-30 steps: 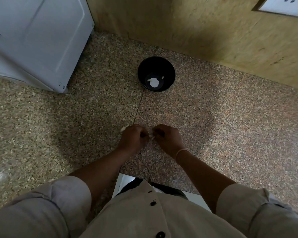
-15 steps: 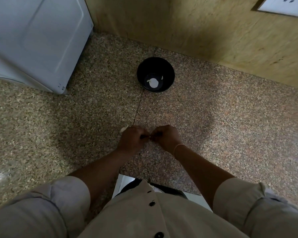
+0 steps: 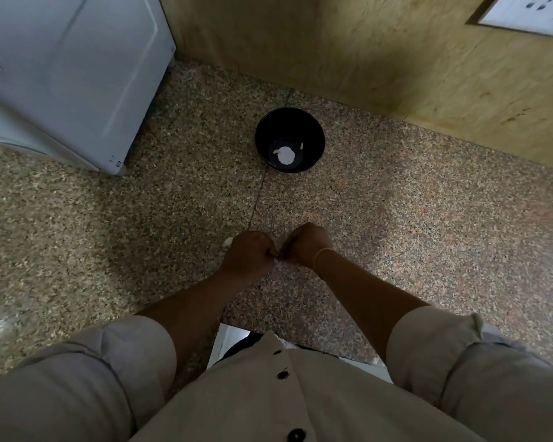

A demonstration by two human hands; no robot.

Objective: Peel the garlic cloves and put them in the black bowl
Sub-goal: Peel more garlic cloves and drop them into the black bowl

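Observation:
The black bowl (image 3: 313, 135) stands on the speckled counter near the back wall, with a white peeled garlic clove (image 3: 285, 155) and a small sliver inside. Well in front of it, my left hand (image 3: 248, 254) and my right hand (image 3: 307, 244) meet with curled fingers, pinching a garlic clove (image 3: 278, 256) between them; only a tiny pale bit of it shows. A pale piece of garlic (image 3: 229, 240) lies on the counter just left of my left hand, half hidden by it.
A white appliance (image 3: 67, 74) stands at the back left. A wooden wall (image 3: 396, 59) runs behind the bowl, with a white switch plate (image 3: 530, 14) at top right. The counter's front edge (image 3: 300, 336) lies close to my body.
My hands have drawn closer together and the white clove between them is now almost hidden. The bowl and its contents have not moved.

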